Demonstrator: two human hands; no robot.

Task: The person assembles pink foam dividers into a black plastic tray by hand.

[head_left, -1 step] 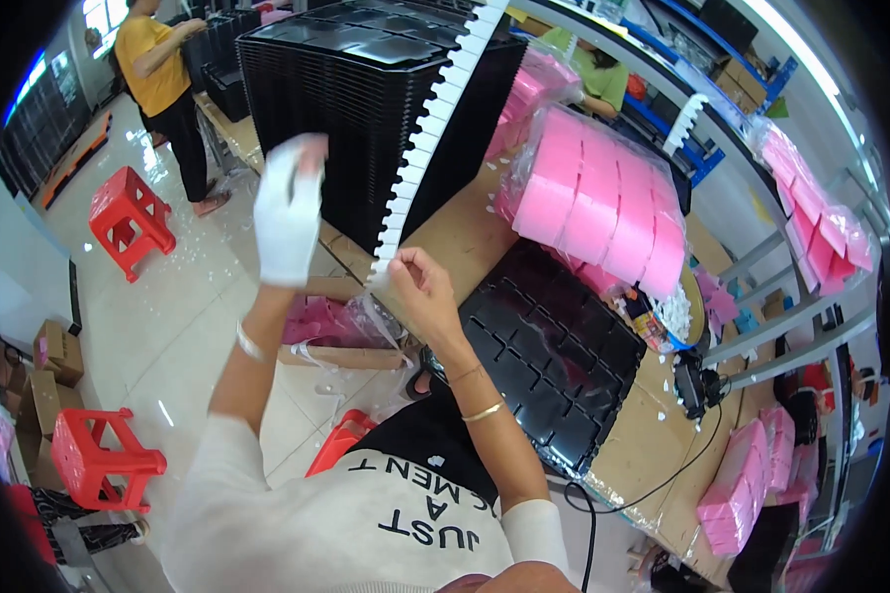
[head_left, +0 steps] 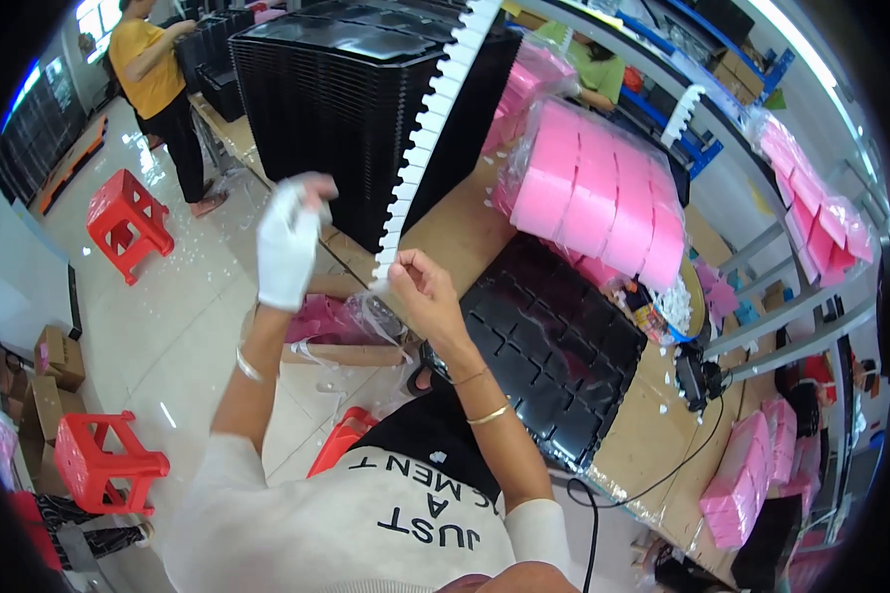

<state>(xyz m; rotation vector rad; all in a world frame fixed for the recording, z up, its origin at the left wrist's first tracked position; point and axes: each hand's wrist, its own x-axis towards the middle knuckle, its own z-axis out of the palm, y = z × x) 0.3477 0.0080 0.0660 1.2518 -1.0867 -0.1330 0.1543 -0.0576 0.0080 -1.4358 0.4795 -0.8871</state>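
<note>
While the lower end of the notched white strip (head_left: 421,155) is pinched by the right hand (head_left: 427,302) near the stacked black trays (head_left: 311,119), a long run is judged to remain above, no finished portion can be identified, and whether the blurred left hand (head_left: 291,242) is spread or closed cannot be told.

The left forearm (head_left: 250,385) slants far from the near side, its white-gloved left hand (head_left: 289,247) raised, fingers (head_left: 318,186) loosely bent, bare tips blurred. The bare right hand (head_left: 427,295) sits to its right and slightly nearer, thumb and forefinger pinched, the right forearm (head_left: 504,435) angling near and rightward.
</note>
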